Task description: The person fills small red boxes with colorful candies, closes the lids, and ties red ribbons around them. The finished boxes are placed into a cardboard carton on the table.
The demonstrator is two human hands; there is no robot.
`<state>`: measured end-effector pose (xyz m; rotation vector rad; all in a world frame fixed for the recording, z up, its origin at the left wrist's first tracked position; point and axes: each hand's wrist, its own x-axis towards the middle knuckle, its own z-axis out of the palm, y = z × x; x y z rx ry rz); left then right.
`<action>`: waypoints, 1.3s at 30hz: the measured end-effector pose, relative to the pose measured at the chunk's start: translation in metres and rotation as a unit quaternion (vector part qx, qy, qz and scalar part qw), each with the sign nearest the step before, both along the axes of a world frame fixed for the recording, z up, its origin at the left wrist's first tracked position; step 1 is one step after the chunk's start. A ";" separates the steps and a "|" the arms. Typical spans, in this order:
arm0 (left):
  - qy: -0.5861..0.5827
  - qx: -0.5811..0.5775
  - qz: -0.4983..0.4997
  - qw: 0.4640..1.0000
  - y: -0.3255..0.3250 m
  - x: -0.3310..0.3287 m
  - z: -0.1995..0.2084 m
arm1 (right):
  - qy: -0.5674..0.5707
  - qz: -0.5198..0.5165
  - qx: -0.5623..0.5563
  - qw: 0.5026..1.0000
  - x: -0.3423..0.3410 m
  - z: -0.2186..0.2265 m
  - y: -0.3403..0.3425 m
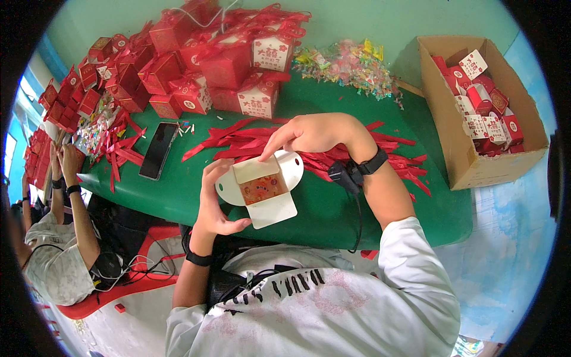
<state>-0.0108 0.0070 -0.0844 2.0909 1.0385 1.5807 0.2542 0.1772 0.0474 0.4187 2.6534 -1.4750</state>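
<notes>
A small gift box with white inner flaps is held up over the near edge of the green table. Its top is unfolded, and two rounded side flaps with holes spread outward. An orange-red packet lies inside it. My left hand grips the box from the left, with the fingers along its side and the thumb stretched below. From the far side, my right hand bends over and presses its fingertips on the far flap. Many red ribbons lie on the table beneath and beyond my right hand.
Finished red boxes with ribbons are stacked at the back left. A pile of wrapped candies lies at the back. At right stands a cardboard carton holding boxes. A phone lies left of my hands. Another person works at far left.
</notes>
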 end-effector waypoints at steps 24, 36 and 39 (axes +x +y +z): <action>-0.132 -0.113 0.018 0.985 -0.009 0.032 0.013 | 0.010 0.000 -0.002 1.000 0.000 -0.002 0.002; -0.167 -0.148 0.099 0.970 -0.014 0.036 0.023 | 0.008 0.004 0.013 1.000 -0.006 0.005 -0.011; -0.129 -0.122 0.099 0.979 -0.014 0.032 0.025 | 0.030 -0.029 0.056 0.998 -0.011 0.004 -0.018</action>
